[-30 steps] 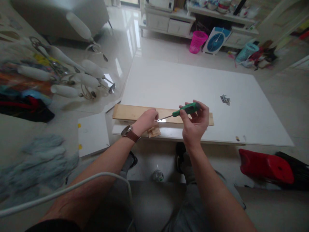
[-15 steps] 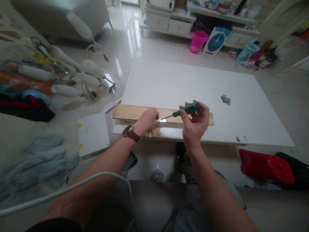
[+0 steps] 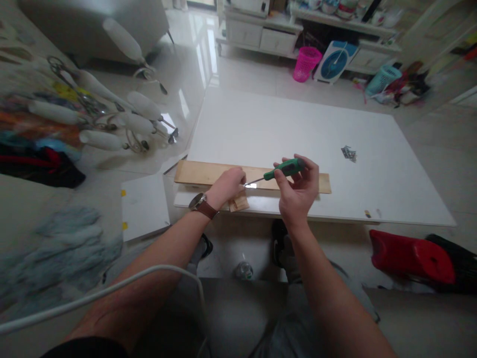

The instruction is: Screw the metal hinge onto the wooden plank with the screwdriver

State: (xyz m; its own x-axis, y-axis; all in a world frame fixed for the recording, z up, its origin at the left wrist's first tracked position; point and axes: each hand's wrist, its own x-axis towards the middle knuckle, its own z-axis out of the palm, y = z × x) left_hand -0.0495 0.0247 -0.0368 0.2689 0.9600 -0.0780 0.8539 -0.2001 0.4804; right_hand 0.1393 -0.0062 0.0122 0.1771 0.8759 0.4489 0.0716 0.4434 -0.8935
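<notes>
A long wooden strip [image 3: 208,174] lies along the near edge of a large white panel [image 3: 283,134] on the floor. My right hand [image 3: 298,191] grips a green-handled screwdriver [image 3: 283,170], its tip pointing left at a small shiny metal piece [image 3: 249,185] on the strip. My left hand [image 3: 228,186], with a brown-strapped watch on the wrist, rests closed on the strip with its fingertips pinched at that metal piece. A small wooden block [image 3: 238,203] sits just under the left hand.
A pile of small metal fittings [image 3: 348,153] lies on the panel's right part. A smaller white board [image 3: 143,206] lies left. A chandelier with white shades [image 3: 108,119] lies far left. A red object [image 3: 410,256] sits right; a white cable [image 3: 112,291] crosses my left arm.
My right hand and the screwdriver have shifted slightly left, toward the left hand. The left hand stays put.
</notes>
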